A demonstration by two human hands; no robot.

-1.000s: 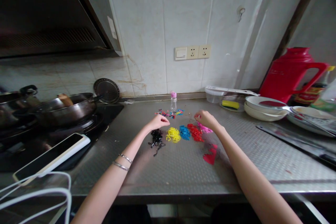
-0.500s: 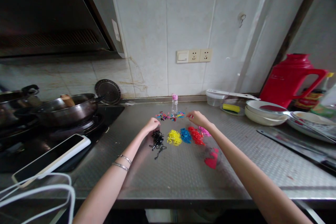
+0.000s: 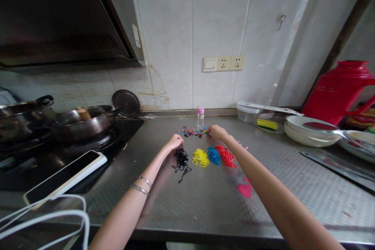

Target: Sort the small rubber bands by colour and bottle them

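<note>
Mixed bits (image 3: 189,132) being picked, it seems.
They're set far-mid on metal counter (image 3: 205,211) nr bottle (image 3: 200,120), w/ R hand (image 3: 216,132) at right edge, L hand (image 3: 175,141) by black pile (image 3: 181,158); fingers bent in, grip can't be told. Small pinch prob. needed. Stove (image 3: 127,129) seen left, tiled wall (image 3: 166,19) far side.

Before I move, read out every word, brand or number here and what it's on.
No text is legible.
Red flask: pale marks, too blurred.
Label behind the flask: too blurred.
Pink-capped bottle: label too small.
White strip on the plastic tub: marks too small.
Sticker on the range hood: nothing readable.
</note>
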